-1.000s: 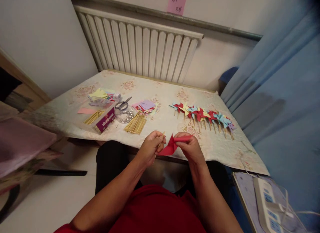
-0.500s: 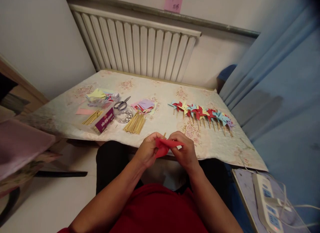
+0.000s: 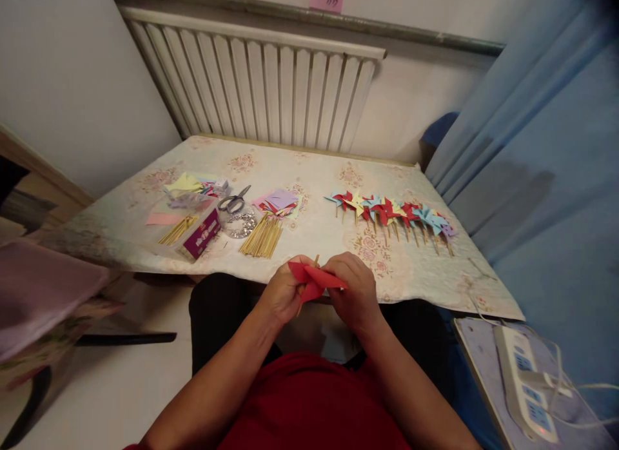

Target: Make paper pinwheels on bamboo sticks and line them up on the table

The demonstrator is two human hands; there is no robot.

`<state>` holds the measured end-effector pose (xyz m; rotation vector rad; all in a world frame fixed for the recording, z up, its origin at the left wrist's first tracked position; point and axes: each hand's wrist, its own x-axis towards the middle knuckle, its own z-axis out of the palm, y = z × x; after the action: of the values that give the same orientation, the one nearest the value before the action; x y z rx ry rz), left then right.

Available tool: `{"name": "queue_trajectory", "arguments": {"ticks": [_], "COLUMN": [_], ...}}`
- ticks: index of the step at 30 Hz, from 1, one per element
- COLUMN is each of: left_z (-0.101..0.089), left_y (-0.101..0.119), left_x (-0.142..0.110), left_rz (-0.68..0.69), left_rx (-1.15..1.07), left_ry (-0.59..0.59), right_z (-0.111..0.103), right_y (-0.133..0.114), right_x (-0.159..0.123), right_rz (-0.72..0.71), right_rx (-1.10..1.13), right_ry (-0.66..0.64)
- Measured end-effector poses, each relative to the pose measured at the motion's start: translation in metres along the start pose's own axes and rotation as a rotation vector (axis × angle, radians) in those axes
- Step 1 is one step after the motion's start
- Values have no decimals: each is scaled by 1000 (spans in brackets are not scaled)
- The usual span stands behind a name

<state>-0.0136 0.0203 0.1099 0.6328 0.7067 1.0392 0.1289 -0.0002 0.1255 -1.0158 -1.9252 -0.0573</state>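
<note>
A red paper pinwheel point(image 3: 314, 281) is held over the table's front edge between my two hands. Its wooden stick runs behind the paper, with one end showing above and the other below. My left hand point(image 3: 283, 289) is closed on the pinwheel and stick from the left. From the right, my right hand point(image 3: 352, 283) is closed at the paper, its fingertips partly hidden behind a red blade. Beyond my hands lie a bundle of wooden sticks point(image 3: 261, 236), a clear dish of small shiny pins point(image 3: 239, 224) and scissors point(image 3: 235, 200).
Coloured paper pieces point(image 3: 280, 202) lie behind the sticks. At left stand a purple-fronted box point(image 3: 200, 234) with sticks and a bag of paper point(image 3: 191, 189). Finished pinwheels point(image 3: 387, 211) lie in a row at right. A power strip point(image 3: 525, 379) rests on the side surface.
The red paper has turned in my hands, and its blades now show spread apart. More of the stick shows below my left hand. The view has shifted slightly.
</note>
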Motion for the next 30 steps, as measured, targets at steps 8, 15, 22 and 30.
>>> {"name": "queue_trajectory", "arguments": {"ticks": [8,15,22,30], "left_z": [-3,-2,-1,-2], "left_y": [-1,2,3,2], "left_x": [1,-1,-4,-4], "left_rz": [-4,-14,4,22], "left_rx": [25,14,10,17], "left_ry": [-27,-61,-54,-64], "right_z": [0,0,2,2], "right_y": [-1,-2,0,1], "right_x": [0,0,-2,-3], "right_rz": [-6,-13,-9,-3], "right_rx": [-6,-11,-8,-14], "right_ry": [11,19,27,17]}}
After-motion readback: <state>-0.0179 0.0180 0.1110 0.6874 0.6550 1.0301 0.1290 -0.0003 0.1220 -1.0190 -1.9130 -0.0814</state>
